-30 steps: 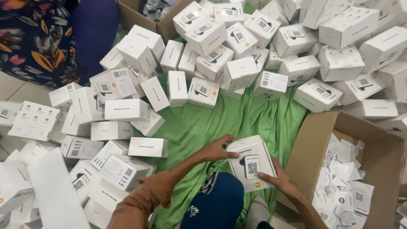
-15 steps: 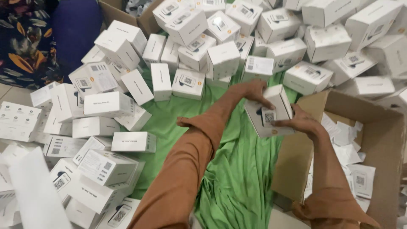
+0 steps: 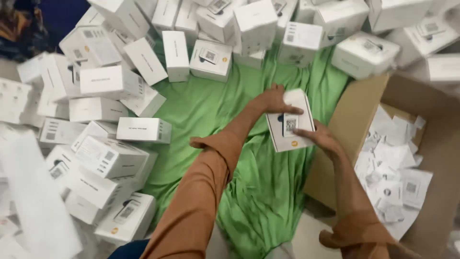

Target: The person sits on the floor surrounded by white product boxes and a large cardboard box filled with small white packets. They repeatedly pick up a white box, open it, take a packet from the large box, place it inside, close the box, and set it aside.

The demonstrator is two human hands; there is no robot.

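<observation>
We've got the small white cardboard box w/ a square code sticker (image 3: 290, 122) held in both hands above the crumpled green cloth (image 3: 215, 115). Left hand (image 3: 275, 98) grips its far top corner, fingers curled over the edge; right hand (image 3: 322, 138) pinches the near right side. Box long axis runs away from us, slightly tilted; open brown carton (image 3: 354, 120) just right of it.

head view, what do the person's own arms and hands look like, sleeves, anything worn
Both arms wear long rust-brown sleeves of soft cloth, loosely creased. The left sleeve ends in a turned-back, flared cuff at the wrist; the right sleeve is pushed up and bunched, leaving the forearm bare. The left hand and right hand are bare: no gloves, and no rings, watch or bands that I can make out.
</observation>
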